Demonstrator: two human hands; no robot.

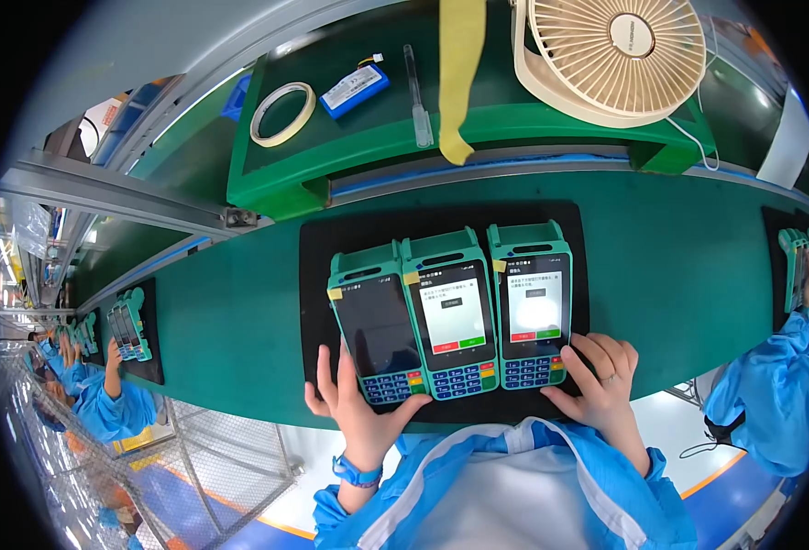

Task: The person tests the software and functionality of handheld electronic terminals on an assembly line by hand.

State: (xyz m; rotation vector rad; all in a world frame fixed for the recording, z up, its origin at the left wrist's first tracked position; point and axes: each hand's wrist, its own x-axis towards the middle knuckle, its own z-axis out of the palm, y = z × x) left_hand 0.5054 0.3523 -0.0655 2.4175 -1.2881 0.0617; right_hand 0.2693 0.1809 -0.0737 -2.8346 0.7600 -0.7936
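Observation:
Three green handheld payment terminals stand side by side on a black mat [441, 218]. The left terminal [375, 321] has a dark screen; the middle terminal [455, 316] and the right terminal [531, 312] show lit white screens with a red and a green button. Each has a keypad below and a yellow sticker near the screen's upper left. My left hand [358, 412] spans the left terminal's lower end, fingers along its left side and thumb at its bottom right corner. With bent fingers, my right hand [601, 380] grips the right terminal's lower right corner between thumb and index finger.
A raised green shelf [368, 142] behind holds a tape roll [282, 115], a blue battery pack [355, 90], a clear slim tool [415, 101] and a beige fan [620, 55]. Yellow tape [460, 73] hangs down. Co-workers in blue sit left [115, 403] and right [771, 394].

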